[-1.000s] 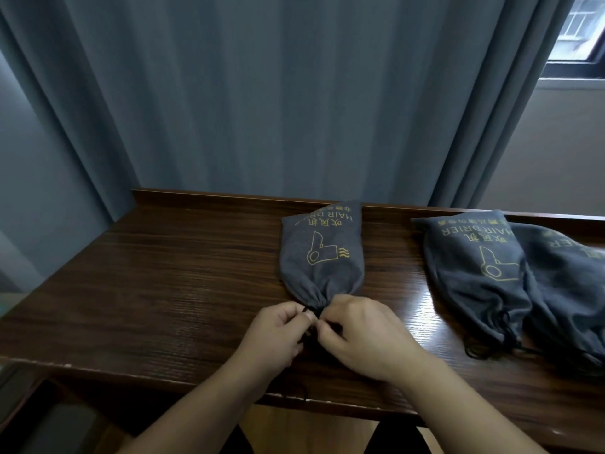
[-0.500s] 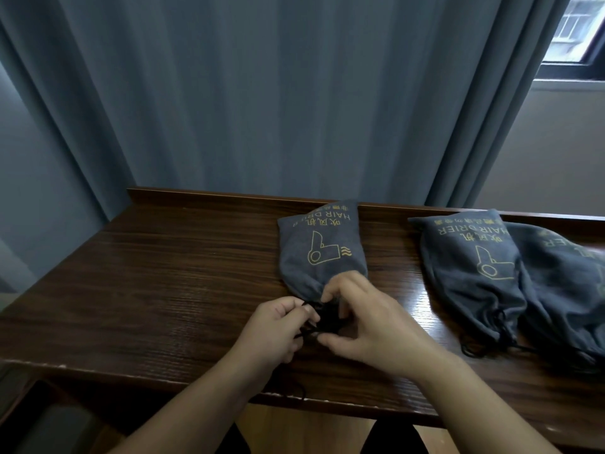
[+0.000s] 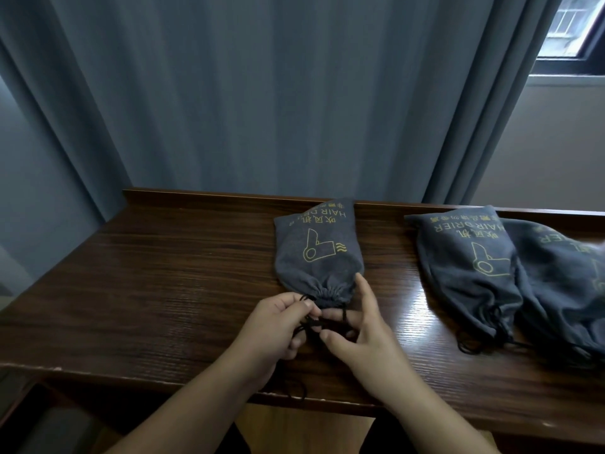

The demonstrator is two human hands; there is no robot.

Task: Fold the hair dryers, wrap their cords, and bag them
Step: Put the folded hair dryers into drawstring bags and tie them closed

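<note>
Wood runs under everything here: the dark brown grained wooden table gives us a flat bed for tying. Toward the middle, our left hand curls its fingers round the thin black drawstring, pinching it near the knot so the cord stays taut. Just beyond lies the grey fabric hair-dryer pouch with a yellow dryer outline, flat on the table with its gathered mouth facing us, which puts the neck within easy reach of both hands; we judge a dryer is inside, since the cloth bulges. Our right hand works the same drawstring, thumb and lower fingers hooked into its loops while the forefinger stands straight beside the puckered neck, probably steadying it. Further right, two more grey pouches of the same make, overlapping, mouths already cinched, lie well apart from ours, so we reckon this one is the last to close.
</note>
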